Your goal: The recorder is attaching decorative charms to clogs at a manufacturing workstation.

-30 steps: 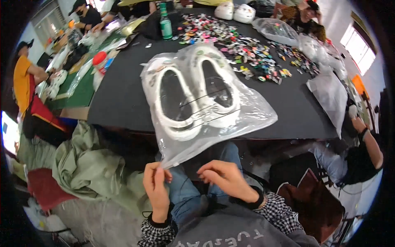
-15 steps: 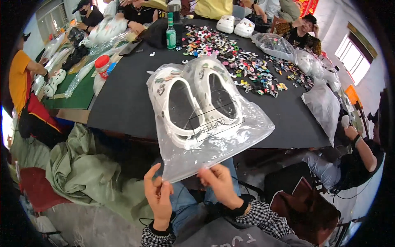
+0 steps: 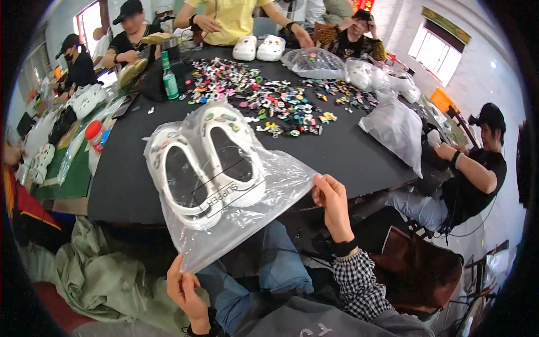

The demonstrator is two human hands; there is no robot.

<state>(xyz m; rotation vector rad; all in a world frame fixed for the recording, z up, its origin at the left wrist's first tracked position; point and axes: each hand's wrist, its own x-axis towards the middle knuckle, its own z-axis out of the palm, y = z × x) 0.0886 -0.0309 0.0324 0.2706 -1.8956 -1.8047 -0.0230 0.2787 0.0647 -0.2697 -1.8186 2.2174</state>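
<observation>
A clear plastic bag (image 3: pixel 241 229) lies partly on the near edge of the dark table, its mouth toward me. Inside it sits a pair of white clogs (image 3: pixel 250 195), side by side, with colourful charms on the toes. My left hand (image 3: pixel 187 292) pinches the near left corner of the bag's mouth. At the far right corner of that mouth, my right hand (image 3: pixel 335 206) grips the plastic between thumb and fingers. The bag's edge is stretched straight between both hands.
Many small colourful shoe charms (image 3: pixel 292 104) are spread over the black table (image 3: pixel 331 149). Beyond them stand a green bottle (image 3: pixel 169 78) and another white clog pair (image 3: pixel 269 49). A filled plastic bag (image 3: pixel 393 128) lies at the right. Several people surround the tables.
My right hand has moved from the middle of the bag's edge out to its right corner. The edge is pulled straighter. The view has turned rightward.
</observation>
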